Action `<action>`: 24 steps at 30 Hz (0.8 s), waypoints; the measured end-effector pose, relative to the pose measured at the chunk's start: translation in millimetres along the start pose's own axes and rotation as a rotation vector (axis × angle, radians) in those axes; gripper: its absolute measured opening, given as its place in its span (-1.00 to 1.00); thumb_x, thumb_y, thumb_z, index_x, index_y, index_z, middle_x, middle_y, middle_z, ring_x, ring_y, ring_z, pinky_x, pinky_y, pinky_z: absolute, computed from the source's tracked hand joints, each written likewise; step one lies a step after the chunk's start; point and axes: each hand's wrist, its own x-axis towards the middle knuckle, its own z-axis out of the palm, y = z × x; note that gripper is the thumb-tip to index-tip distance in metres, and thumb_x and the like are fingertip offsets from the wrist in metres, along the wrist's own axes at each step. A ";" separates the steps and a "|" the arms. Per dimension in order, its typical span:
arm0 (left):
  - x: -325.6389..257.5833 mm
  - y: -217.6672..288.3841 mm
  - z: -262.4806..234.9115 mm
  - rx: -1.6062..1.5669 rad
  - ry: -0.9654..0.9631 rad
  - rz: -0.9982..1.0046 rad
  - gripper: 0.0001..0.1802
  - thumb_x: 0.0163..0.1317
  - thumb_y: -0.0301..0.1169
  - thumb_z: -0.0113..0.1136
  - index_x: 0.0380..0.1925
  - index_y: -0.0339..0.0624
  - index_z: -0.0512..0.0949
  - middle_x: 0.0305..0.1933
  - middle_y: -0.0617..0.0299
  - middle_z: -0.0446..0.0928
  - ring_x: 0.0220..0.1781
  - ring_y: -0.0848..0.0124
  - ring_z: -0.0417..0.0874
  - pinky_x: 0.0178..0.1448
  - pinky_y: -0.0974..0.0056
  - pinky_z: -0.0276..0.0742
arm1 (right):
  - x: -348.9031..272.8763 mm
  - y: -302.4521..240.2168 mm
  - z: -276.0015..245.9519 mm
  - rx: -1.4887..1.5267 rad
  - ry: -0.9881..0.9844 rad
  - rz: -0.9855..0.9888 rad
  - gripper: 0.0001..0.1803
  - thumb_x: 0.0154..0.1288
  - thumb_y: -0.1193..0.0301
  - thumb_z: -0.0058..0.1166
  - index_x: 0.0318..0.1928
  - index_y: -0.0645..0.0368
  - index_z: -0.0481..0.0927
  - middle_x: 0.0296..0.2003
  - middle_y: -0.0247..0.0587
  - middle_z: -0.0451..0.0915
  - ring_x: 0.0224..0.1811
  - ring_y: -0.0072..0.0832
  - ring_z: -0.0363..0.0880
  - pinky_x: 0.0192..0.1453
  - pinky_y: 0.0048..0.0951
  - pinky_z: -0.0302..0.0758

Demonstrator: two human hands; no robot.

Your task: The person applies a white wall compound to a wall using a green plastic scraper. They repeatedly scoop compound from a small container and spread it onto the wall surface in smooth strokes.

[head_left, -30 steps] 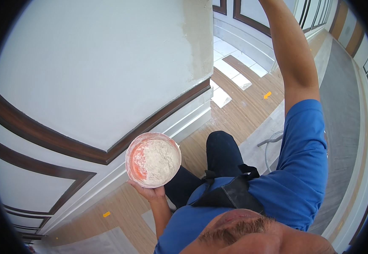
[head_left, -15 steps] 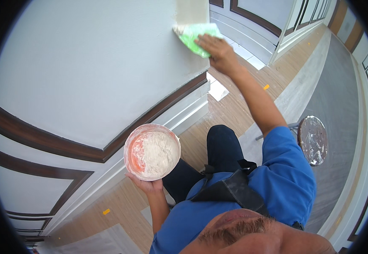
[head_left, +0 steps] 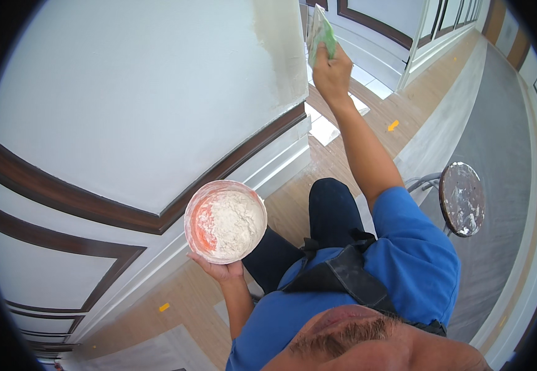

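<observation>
1. A green plastic spreader (head_left: 320, 32) is gripped in the right hand (head_left: 332, 73), with the fingers closed round its lower part.
2. The spreader is held up at the outer corner of the white wall panel (head_left: 132, 105), its blade edge laid against or just beside that corner; actual contact cannot be made out.
3. The right arm is stretched upward and away from the body, the forearm bare below a blue short sleeve (head_left: 417, 247).
4. A round bowl (head_left: 225, 221) with an orange-stained inside is cupped from beneath in the left hand (head_left: 219, 267), the fingers curled under its base.
5. The bowl is largely filled with white filler paste (head_left: 234, 222), heaped toward its right side, and is held level near the chest.
6. The bowl is held close to the wall panel's dark brown trim moulding (head_left: 231, 170), but apart from it.
7. A black strap and pouch (head_left: 336, 275) are worn across the front of the blue shirt.
8. A round stool (head_left: 461, 199), its seat smeared with white paste, is seen on the grey floor covering (head_left: 497, 136) to the person's right.
9. Wood-look flooring (head_left: 293, 198) is visible below, marked with small orange tape pieces (head_left: 393, 125).
</observation>
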 end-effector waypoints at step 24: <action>-4.2 4.4 18.8 0.067 -0.001 -0.015 0.00 0.35 0.40 -0.01 0.52 -0.13 0.22 0.59 0.03 0.25 0.59 0.03 0.28 0.62 -0.15 0.27 | -51.1 14.7 39.4 0.599 0.291 0.988 -0.67 0.35 0.59 -0.06 0.06 0.56 0.50 -0.07 0.09 0.62 -0.07 -0.25 0.67 -0.01 -0.22 0.59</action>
